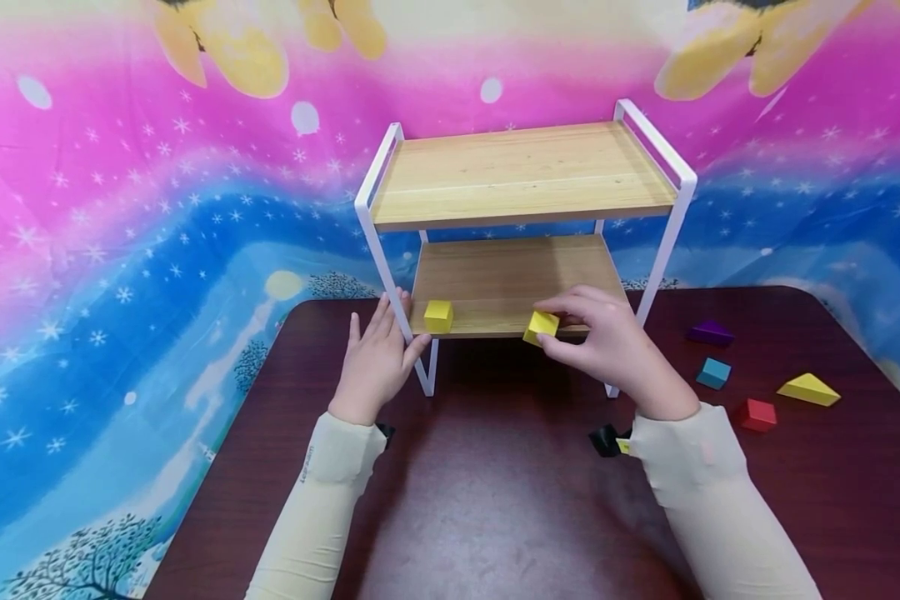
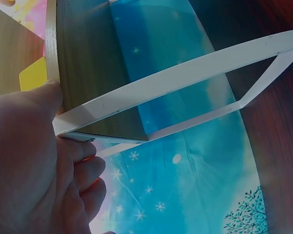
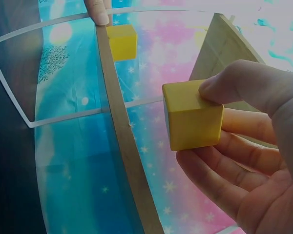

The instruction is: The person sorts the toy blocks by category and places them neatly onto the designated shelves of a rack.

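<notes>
A two-tier shelf [image 1: 525,175] with wooden boards and a white metal frame stands on the table. My left hand [image 1: 371,367] holds its left side at the lower board, thumb on the front edge and fingers outside the white post. Close to that thumb, a yellow cube [image 1: 438,317] sits on the lower board's front left corner. Between thumb and fingers, my right hand [image 1: 603,333] pinches another yellow cube [image 3: 193,117]. That cube is tilted at the lower board's front edge, right of the first; whether it touches the board I cannot tell.
Right of the shelf lie a purple triangular block [image 1: 710,333], a blue cube [image 1: 714,373], a red cube [image 1: 758,415] and a yellow triangular block [image 1: 808,389] on the dark table [image 1: 495,517]. A printed cloth [image 1: 157,225] hangs behind and to the left.
</notes>
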`<state>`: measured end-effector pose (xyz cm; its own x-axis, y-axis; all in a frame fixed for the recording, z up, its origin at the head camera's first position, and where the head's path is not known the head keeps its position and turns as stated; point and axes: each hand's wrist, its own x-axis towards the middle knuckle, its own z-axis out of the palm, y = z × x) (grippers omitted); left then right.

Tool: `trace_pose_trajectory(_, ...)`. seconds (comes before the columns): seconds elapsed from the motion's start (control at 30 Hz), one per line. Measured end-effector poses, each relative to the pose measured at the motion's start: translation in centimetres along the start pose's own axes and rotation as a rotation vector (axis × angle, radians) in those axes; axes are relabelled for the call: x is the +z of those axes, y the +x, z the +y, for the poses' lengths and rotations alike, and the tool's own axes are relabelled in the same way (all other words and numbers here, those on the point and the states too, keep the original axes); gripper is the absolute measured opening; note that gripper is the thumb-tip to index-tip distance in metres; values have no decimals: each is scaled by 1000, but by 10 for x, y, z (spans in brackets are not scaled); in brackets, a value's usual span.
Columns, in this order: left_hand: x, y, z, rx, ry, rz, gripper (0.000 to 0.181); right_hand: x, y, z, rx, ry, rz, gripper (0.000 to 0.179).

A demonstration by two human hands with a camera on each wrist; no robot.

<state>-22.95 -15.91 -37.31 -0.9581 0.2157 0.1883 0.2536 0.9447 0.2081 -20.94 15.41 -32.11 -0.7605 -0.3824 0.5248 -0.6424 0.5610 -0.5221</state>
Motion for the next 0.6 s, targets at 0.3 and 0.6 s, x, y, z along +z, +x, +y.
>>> trace_pose_trajectory(0.3,0,0,-1,-2,-12,-2,75,13,10,-1,-52,-64,55,30)
trace_pose_trajectory(0.6,2,0,-1,4,-13,9,74,23,21,-2,-32,-35,20,30)
